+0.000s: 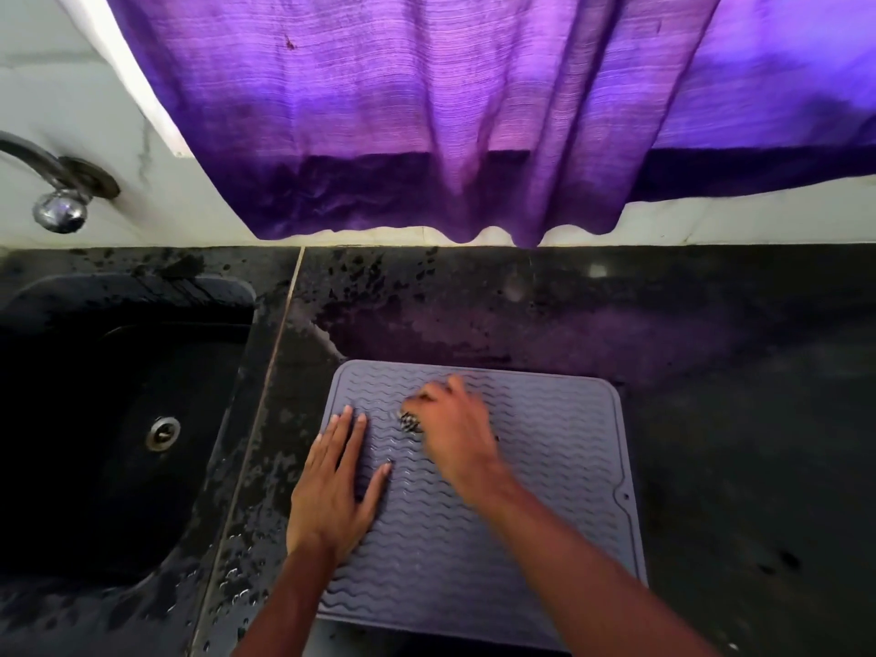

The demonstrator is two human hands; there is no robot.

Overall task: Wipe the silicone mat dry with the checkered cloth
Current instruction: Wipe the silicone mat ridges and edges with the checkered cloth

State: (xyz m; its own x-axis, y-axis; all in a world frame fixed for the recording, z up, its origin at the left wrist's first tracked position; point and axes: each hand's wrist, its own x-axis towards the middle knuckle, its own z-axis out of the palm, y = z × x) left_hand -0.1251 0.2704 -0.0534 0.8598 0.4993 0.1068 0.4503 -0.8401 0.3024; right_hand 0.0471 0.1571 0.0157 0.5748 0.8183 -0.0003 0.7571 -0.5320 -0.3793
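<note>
A grey mat (479, 505) with wavy ridges lies flat on the dark stone counter (711, 372), just to the right of the black sink (118, 419). The left hand (334, 486) rests palm down on the mat's left edge, fingers straight and close together with the thumb apart, gripping nothing. The right hand (455, 433) is on the upper middle of the mat, blurred, its fingers curled over a small bunched cloth (410, 422); only a scrap of black-and-white check peeks out at the thumb side, so the cloth sits under the palm, against the mat. Water drops speckle the counter strip between sink and mat. A purple curtain (450, 111) hangs over the back wall, and a chrome tap (57, 201) sticks out above the sink.
</note>
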